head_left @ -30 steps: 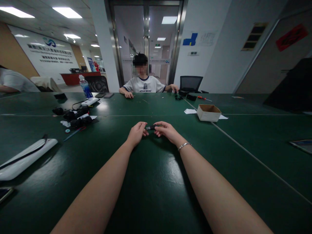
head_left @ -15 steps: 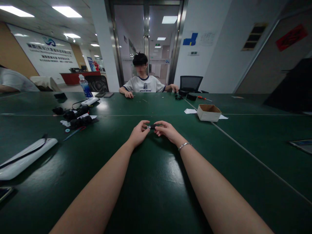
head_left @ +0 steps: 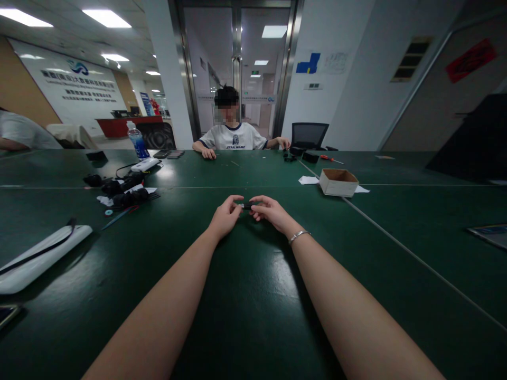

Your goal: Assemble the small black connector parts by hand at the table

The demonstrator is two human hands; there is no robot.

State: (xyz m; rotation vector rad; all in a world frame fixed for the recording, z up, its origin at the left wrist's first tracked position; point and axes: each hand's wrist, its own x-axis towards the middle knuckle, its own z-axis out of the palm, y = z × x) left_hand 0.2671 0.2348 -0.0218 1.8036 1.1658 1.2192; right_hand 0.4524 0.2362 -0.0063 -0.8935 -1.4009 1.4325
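Observation:
Between my two hands, over the dark green table [head_left: 253,295], is a small black stick-shaped piece [head_left: 247,206] with a silvery end; it is too small to name exactly. My left hand [head_left: 226,217] is closed in a pinch at its silvery end, thumb and forefinger forward. From the other side, the thumb and fingers of my right hand [head_left: 273,214] grip the black part and cover some of it. The piece lies roughly level, pointing from one hand to the other. A silver bracelet [head_left: 300,236] circles my right wrist.
An open cardboard box [head_left: 339,188] stands to the right, near white paper [head_left: 308,180]. Black parts [head_left: 122,189], a tweezer-like tool [head_left: 118,218] and a long white case [head_left: 47,258] lie left. Across the table sits a person [head_left: 236,137]; a bottle [head_left: 137,140] stands far left.

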